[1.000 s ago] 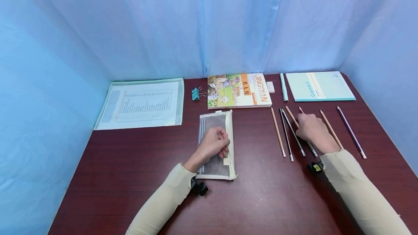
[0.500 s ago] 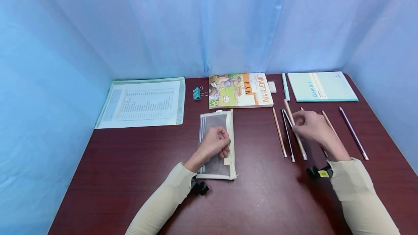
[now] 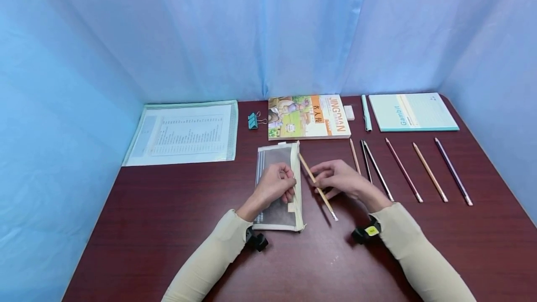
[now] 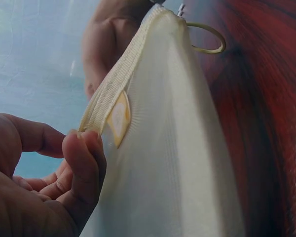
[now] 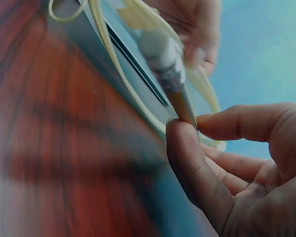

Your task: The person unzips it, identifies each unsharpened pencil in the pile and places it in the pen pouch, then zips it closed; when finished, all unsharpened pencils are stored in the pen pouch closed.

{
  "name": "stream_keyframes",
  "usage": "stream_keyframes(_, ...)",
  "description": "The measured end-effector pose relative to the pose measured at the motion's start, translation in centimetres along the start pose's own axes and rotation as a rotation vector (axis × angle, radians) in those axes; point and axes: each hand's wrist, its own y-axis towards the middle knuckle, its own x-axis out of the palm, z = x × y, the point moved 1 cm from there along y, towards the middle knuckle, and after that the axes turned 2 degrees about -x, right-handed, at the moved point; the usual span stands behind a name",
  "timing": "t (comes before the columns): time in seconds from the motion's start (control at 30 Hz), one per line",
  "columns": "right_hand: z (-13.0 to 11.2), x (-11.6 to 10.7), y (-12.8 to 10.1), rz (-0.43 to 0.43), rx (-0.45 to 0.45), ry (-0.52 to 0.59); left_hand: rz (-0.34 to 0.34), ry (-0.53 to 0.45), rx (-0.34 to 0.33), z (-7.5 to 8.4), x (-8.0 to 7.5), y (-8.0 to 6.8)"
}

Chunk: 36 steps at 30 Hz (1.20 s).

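A wooden pencil (image 3: 316,185) is pinched between thumb and fingers (image 5: 195,163) of the right hand (image 3: 337,178); its eraser end is seen close up in the right wrist view, pointed at the pouch mouth. In the head view the pencil is held slanted, one end just beside the pouch's right edge, the other end low over the surface (image 3: 168,227).

The cream zipper edge of the mesh pencil pouch (image 3: 277,185) is pinched by the fingers (image 4: 84,158) of the left hand (image 3: 274,185), curled around the fabric band; the edge is lifted, as shown in the left wrist view. The pouch lies flat on the surface at centre, long side running away from the person. A few thin stick-like items are seen along its left side through the mesh; what they are cannot be told. A ring pull (image 4: 207,39) is seen at the far end of the zipper.

Right of the right hand, six loose pencils (image 3: 402,169) are laid in a row on the surface, apart from each other except two dark ones meeting at the top. Behind them: a light green notebook (image 3: 413,112), a pale pen (image 3: 366,113), a white eraser (image 3: 348,112), a picture-cover book (image 3: 308,116), a teal binder clip (image 3: 252,120). At far left a clear document folder (image 3: 184,132) with a printed sheet inside is laid flat.
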Motion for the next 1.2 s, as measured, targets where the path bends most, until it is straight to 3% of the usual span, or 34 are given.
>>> stream_keyframes(0.13, -0.2, 1.6, 1.3, 0.008, -0.004, 0.023, -0.008, -0.003, 0.001, 0.0, 0.1, 0.0)
stream_keyframes(0.43, -1.0, 4.0, 2.5, 0.175, -0.006, 0.117, -0.011, 0.004, -0.006, -0.1, 0.3, 0.1)
stream_keyframes(0.67, -1.1, 4.5, 2.3, 0.157, 0.011, 0.158, -0.008, 0.010, 0.000, -0.1, 0.2, 0.1)
stream_keyframes(0.87, -1.1, 4.3, 1.8, 0.124, 0.019, 0.131, -0.002, 0.031, 0.005, -0.1, 0.2, 0.1)
stream_keyframes(1.0, -1.1, 4.2, 1.1, 0.149, 0.003, -0.037, -0.010, 0.011, -0.005, -0.1, 0.2, 0.2)
stream_keyframes(1.2, -1.3, 4.9, 0.4, 0.228, -0.125, -0.547, -0.009, -0.001, -0.014, -0.1, 0.2, 0.2)
